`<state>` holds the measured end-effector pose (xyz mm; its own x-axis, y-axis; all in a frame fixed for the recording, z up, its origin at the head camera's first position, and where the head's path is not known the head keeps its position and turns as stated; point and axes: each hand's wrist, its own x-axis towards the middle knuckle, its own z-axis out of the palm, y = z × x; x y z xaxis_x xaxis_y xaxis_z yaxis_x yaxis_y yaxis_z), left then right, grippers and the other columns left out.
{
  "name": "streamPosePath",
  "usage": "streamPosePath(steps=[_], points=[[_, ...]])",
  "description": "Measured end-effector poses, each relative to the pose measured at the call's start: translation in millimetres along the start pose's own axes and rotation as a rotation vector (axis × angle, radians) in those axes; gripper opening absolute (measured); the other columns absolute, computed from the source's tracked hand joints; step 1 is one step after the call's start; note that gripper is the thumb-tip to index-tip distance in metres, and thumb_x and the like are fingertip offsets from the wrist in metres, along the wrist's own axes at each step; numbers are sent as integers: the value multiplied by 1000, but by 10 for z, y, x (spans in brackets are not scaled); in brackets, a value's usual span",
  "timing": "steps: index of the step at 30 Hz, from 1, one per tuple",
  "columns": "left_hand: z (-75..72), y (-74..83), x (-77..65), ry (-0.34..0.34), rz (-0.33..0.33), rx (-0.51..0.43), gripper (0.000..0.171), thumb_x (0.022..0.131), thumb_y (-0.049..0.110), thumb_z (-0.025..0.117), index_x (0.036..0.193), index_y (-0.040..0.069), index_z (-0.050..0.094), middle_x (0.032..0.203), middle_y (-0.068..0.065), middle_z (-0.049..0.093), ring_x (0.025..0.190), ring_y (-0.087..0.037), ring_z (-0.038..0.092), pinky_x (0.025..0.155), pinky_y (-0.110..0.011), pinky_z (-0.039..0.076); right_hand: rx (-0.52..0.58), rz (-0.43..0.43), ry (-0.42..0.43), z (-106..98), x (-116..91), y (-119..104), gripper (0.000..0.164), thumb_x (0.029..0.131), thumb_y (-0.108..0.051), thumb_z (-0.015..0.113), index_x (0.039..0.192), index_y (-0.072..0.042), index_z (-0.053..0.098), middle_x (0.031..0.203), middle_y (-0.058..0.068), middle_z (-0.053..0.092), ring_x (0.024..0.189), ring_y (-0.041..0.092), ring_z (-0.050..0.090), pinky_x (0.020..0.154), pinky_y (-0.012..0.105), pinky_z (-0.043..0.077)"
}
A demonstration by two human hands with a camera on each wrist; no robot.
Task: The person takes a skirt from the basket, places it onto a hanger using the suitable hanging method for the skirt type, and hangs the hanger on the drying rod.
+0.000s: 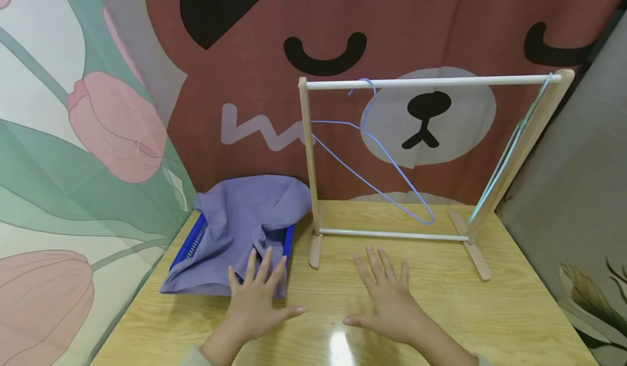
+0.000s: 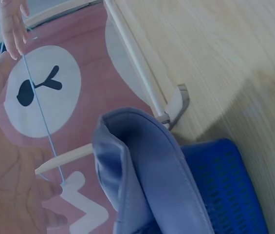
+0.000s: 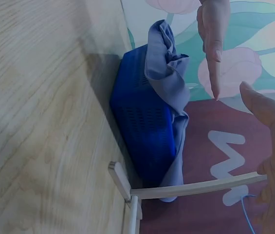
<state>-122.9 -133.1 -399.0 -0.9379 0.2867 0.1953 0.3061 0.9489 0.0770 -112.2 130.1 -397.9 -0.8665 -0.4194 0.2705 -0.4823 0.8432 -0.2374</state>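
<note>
Both hands are held over the front of the table with fingers spread, holding nothing. In the head view the left hand (image 1: 256, 302) is in front of a blue plastic basket (image 1: 289, 241) draped with purple-grey cloth (image 1: 245, 208); its fingertips overlap the cloth in view, and contact cannot be told. The right hand (image 1: 389, 306) is in front of a small wooden rack with white rods (image 1: 431, 82). From the top rod hangs a blue hanger (image 1: 399, 171), turned at an angle near the left post. More hangers (image 1: 509, 148), pale green, hang at the right post.
The wooden table (image 1: 519, 295) meets a curtain with a bear print (image 1: 323, 6) behind and a tulip print (image 1: 112, 126) at the left. Rack feet (image 1: 477, 260) stick out toward the front. A grey fabric wall (image 1: 578, 181) borders the right side.
</note>
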Motion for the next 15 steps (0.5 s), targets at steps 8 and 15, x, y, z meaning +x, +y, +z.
streamPosePath(steps=[8, 15], points=[[13, -114, -35, -75, -53, -32, 94, 61, 79, 37, 136, 24, 26, 142, -8, 14, 126, -38, 3, 86, -68, -2, 10, -8, -19, 86, 37, -31, 102, 62, -75, 44, 137, -9, 21, 141, 17, 7, 126, 36, 2, 89, 65, -6], [25, -162, -56, -107, -96, -41, 94, 62, 79, 37, 136, 23, 26, 142, -11, 13, 125, -40, 4, 86, -68, 1, 34, -30, -24, 150, 77, -87, 101, 61, -67, 56, 136, -8, 23, 140, 18, 9, 126, 36, 2, 88, 65, -5]])
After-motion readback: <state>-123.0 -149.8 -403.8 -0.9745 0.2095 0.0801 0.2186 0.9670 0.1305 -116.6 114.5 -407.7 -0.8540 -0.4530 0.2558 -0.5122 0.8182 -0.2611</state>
